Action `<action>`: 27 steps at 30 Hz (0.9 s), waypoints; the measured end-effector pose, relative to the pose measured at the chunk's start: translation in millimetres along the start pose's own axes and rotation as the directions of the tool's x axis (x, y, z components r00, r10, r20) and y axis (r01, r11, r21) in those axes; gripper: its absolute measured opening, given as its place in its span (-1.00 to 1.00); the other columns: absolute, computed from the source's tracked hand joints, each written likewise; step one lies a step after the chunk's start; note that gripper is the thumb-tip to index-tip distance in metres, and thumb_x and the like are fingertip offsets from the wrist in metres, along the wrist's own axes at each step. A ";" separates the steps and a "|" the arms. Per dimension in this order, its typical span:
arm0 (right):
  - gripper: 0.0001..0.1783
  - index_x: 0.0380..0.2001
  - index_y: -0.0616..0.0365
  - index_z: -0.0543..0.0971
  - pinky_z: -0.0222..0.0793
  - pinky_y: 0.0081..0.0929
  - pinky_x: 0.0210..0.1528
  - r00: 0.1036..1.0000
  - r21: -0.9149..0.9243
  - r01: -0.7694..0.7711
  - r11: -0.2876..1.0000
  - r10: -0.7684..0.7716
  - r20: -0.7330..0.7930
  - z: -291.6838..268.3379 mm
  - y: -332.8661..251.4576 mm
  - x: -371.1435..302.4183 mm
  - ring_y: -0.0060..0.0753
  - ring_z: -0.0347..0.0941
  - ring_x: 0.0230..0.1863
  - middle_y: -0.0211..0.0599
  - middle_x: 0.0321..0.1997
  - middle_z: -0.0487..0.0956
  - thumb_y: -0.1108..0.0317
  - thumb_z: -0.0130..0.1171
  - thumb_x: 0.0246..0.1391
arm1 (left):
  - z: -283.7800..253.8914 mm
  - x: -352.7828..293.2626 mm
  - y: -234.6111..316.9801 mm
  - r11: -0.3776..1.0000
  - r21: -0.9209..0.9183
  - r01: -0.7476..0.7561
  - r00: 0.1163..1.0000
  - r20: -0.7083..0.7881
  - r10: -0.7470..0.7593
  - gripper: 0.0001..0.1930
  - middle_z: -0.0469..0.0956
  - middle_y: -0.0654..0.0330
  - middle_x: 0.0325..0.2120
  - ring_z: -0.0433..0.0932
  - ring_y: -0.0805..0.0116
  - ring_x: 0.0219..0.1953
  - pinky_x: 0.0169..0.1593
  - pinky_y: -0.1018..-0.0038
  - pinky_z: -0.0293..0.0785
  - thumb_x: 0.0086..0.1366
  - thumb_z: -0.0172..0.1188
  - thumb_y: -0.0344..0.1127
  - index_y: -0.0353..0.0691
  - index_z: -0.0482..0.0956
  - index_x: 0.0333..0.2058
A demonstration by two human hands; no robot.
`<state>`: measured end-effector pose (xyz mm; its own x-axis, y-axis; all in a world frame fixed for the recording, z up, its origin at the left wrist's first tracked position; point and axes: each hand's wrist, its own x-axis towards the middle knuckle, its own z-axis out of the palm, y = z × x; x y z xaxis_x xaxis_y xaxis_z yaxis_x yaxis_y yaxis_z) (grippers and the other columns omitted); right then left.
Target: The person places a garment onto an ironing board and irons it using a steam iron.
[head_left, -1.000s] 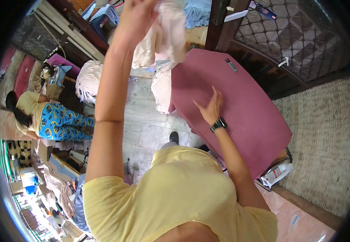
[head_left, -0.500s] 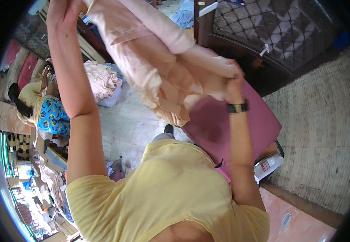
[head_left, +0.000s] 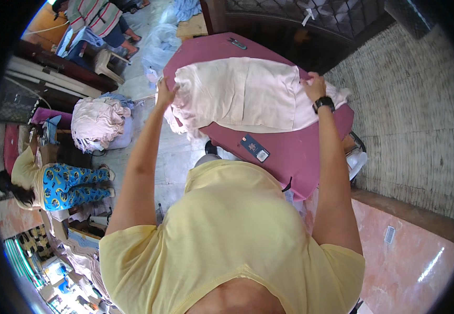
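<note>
Pale pink garment [head_left: 248,94] is laid flat across the maroon padded board [head_left: 289,152], which occupies the far centre of the scene. The garment is spread from left to right, with its left edge bunched and hanging slightly over the board's left rim. The left hand [head_left: 165,93] is closed on that bunched left edge, fingers curled into the cloth. The right hand [head_left: 315,86] is pressed onto the garment's right end, fingers bent over the fabric; whether the cloth is pinched or only held down cannot be told. A black wristwatch [head_left: 323,103] is worn on the right wrist. 1 dark tag [head_left: 254,147] is seen on the board's near face, below the garment. A heap of pink cloth [head_left: 98,123] is piled at the left, well apart from the board. A person in blue patterned trousers [head_left: 72,183] is seen at the near left. A woven mat [head_left: 415,115] is spread at the right.
</note>
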<state>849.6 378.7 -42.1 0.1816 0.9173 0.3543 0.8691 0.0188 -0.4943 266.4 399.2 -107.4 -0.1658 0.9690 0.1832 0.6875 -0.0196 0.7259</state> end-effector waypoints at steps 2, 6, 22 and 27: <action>-0.60 -0.16 0.12 0.56 0.40 -0.15 -0.06 0.989 -0.043 -0.074 0.996 0.079 0.126 -10.3 25.3 -53.0 -0.01 0.48 -0.16 -0.04 -0.24 0.56 0.25 0.38 -0.10 | 35.8 -42.7 1.9 0.989 -0.012 -0.145 0.985 0.089 0.145 -0.30 0.26 -0.17 0.10 0.25 -0.11 0.18 0.27 0.20 0.20 0.07 0.36 -0.32 -0.21 0.26 0.19; -0.57 -0.12 0.07 0.55 0.42 -0.25 -0.06 0.877 0.108 -0.305 0.946 0.235 0.419 -3.2 44.8 -130.4 -0.10 0.47 -0.15 -0.09 -0.16 0.53 0.40 0.35 -0.15 | 35.2 -72.7 -41.4 0.998 -0.033 -0.052 0.995 0.086 0.055 -0.55 0.40 -0.04 0.00 0.27 -0.02 0.15 0.21 0.25 0.24 0.14 0.22 -0.45 -0.19 0.42 0.05; -0.75 -0.16 0.29 0.59 0.48 -0.54 -0.26 0.913 0.285 -0.348 0.893 0.254 0.319 -15.6 -2.9 -149.0 -0.48 0.57 -0.33 -0.28 -0.35 0.67 0.40 0.26 0.11 | -18.0 -56.8 -26.7 0.810 -0.522 0.266 0.939 0.329 -0.097 -0.89 0.50 0.29 -0.42 0.46 0.57 -0.37 -0.28 0.57 0.43 0.34 0.07 -0.50 -0.29 0.47 -0.17; -0.75 -0.18 0.35 0.58 0.48 -0.60 -0.27 0.861 0.600 -0.500 0.624 0.283 0.423 -20.2 -5.2 -132.4 -0.53 0.56 -0.33 -0.29 -0.34 0.64 0.38 0.24 0.15 | -35.4 -63.9 2.1 0.922 -0.328 0.205 0.921 0.385 -0.068 -0.84 0.57 0.28 -0.37 0.48 0.56 -0.37 -0.24 0.61 0.42 0.33 0.07 -0.53 -0.29 0.54 -0.14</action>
<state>830.3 249.1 -70.3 0.2079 0.9632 -0.1704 0.1758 -0.2081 -0.9622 253.3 328.6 -94.1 0.0727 0.9881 -0.1355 0.3682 0.0996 0.9244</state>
